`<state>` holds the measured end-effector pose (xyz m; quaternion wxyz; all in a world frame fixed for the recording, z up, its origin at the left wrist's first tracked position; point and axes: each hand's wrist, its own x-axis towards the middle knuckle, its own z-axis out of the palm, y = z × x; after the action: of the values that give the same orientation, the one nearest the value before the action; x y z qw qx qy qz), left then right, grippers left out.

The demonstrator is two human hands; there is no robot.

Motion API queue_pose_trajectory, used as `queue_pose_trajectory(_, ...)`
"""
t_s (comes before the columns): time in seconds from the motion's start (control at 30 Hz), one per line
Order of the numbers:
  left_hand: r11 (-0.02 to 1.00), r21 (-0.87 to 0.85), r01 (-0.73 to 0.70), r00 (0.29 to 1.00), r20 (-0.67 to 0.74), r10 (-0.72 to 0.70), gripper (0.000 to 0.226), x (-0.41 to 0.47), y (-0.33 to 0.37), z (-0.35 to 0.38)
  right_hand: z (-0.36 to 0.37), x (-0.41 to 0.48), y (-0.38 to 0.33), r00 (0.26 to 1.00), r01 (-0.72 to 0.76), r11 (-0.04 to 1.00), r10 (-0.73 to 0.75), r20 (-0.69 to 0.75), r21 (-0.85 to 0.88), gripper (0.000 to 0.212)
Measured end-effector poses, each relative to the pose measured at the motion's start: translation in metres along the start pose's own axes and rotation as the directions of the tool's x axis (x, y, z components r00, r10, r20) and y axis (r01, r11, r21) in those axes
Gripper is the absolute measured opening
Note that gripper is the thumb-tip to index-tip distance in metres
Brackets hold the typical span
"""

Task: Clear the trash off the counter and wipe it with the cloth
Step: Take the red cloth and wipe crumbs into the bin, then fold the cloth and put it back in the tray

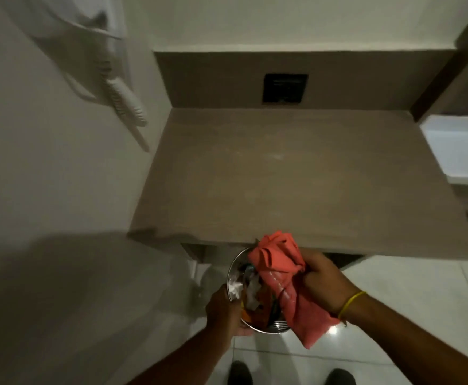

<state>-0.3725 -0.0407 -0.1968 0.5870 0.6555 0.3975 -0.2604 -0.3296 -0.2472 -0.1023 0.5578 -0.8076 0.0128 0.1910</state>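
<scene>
My right hand (323,283) grips a bunched coral-red cloth (278,262), held just off the front edge of the beige counter (282,173). The cloth's tail hangs down past my wrist. My left hand (224,311) holds the rim of a round shiny metal bin (234,284) below the counter edge. Crumpled wrappers and paper trash (255,298) fill the bin, partly hidden by the cloth. The counter top shows faint pale smears near its middle.
A white wall phone with a coiled cord (124,98) hangs on the left wall. A dark square socket plate (285,88) sits in the back panel. A white appliance (460,148) stands at the right. My shoes (239,373) are on white floor tiles.
</scene>
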Motion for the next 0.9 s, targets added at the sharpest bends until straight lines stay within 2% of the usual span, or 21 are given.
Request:
queue_pose_trajectory(0.03,0.998,0.055,0.007,1.0,0.016,-0.008,0.013,0.015,-0.014,0.016,-0.012,-0.008,0.018,0.998,-0.052,0.995,0.054,-0.019,0.088,0.055)
queue_pose_trajectory(0.13,0.986,0.167,-0.005,0.998,0.066,-0.006,0.038,0.061,-0.062,0.066,-0.046,-0.032,0.086,0.957,-0.259,0.911,0.286,-0.039,0.322,0.043)
queue_pose_trajectory(0.2,0.987,0.159,0.017,0.995,0.093,-0.033,0.037,0.05,-0.067,0.103,-0.063,-0.043,0.14,0.905,-0.363,0.828,0.422,-0.049,0.427,0.033)
queue_pose_trajectory(0.27,0.993,0.079,0.089,0.989,0.107,-0.097,0.036,0.063,-0.086,0.139,-0.073,-0.051,0.196,0.856,-0.425,0.739,0.516,-0.033,0.522,0.033)
queue_pose_trajectory(0.4,0.987,0.062,0.148,0.977,0.143,-0.155,0.033,0.115,-0.15,0.205,-0.071,-0.056,0.309,0.81,-0.508,0.608,0.578,0.099,0.61,0.057)
queue_pose_trajectory(0.5,0.985,0.069,0.16,0.97,0.174,-0.17,0.029,0.147,-0.192,0.244,-0.06,-0.052,0.381,0.771,-0.546,0.557,0.627,0.114,0.626,0.072)
queue_pose_trajectory(0.7,0.978,0.102,0.183,0.966,0.167,-0.198,0.031,0.195,-0.25,0.284,-0.047,-0.049,0.463,0.728,-0.561,0.503,0.678,0.103,0.657,0.069)
queue_pose_trajectory(0.9,0.974,0.149,0.173,0.976,0.109,-0.19,0.031,0.214,-0.271,0.295,-0.037,-0.059,0.488,0.698,-0.577,0.481,0.71,0.092,0.66,0.068)
